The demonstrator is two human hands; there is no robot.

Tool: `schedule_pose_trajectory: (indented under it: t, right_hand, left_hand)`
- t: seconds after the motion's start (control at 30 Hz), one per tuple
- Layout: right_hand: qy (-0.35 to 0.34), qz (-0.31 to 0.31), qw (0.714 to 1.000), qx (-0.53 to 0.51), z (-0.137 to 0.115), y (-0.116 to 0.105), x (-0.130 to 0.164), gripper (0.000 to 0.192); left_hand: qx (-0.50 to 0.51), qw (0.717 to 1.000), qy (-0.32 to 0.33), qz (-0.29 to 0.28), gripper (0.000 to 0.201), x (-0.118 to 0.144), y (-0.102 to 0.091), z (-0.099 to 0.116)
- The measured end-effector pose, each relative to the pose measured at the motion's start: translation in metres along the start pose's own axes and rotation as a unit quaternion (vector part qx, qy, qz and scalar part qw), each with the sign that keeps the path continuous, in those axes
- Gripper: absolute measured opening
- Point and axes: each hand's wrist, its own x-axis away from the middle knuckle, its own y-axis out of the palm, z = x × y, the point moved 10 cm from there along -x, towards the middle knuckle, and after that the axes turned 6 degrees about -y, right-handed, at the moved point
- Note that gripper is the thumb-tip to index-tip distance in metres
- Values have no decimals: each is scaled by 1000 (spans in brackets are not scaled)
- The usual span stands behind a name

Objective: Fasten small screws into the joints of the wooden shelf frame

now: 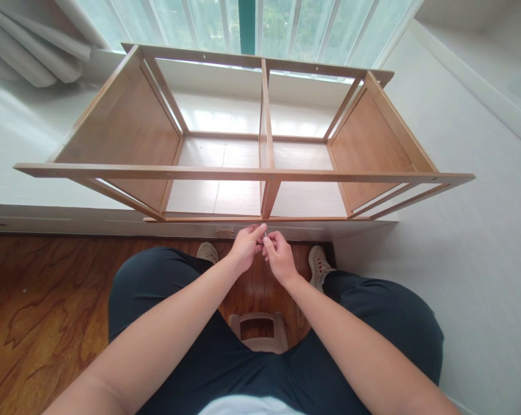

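Note:
Just in front of the wooden frame's near lower edge, my left hand (245, 249) and my right hand (280, 257) meet with fingers pinched. A small thin metal piece (265, 234) shows between the fingertips, held by my right hand; it is too small to tell its kind. What my left fingers grip, if anything, is hidden. Beyond them stands the open wooden shelf frame (178, 172), with solid end panels (126, 121) and a middle divider (267, 124). Small holes show along its upper rails, and a fastener head (271, 176) sits where the front rail meets the divider.
The frame rests on a white ledge (10, 144) below a barred window (312, 29). A grey curtain (36, 40) hangs at left, and a white wall (472, 242) stands at right. Between my legs is a plastic stool (280, 334) on the wooden floor (40, 311).

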Motion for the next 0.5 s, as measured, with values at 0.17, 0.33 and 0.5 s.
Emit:
schedule_pose_trajectory:
  t: [0.17,0.33,0.5]
  right_hand:
    - [-8,6,1000,6,-1,-2,0,25]
    - [-33,-2,999,-10,-10,1,1,29]
    - [25,-20,994,-104,-2,8,0,32]
  left_hand:
    - [3,1000,-3,0,48,-3,-2,-2]
    - [11,1000,4,0,51,-4,-2,-2]
    - [-12,1000,2,-12,52,-3,0,-2]
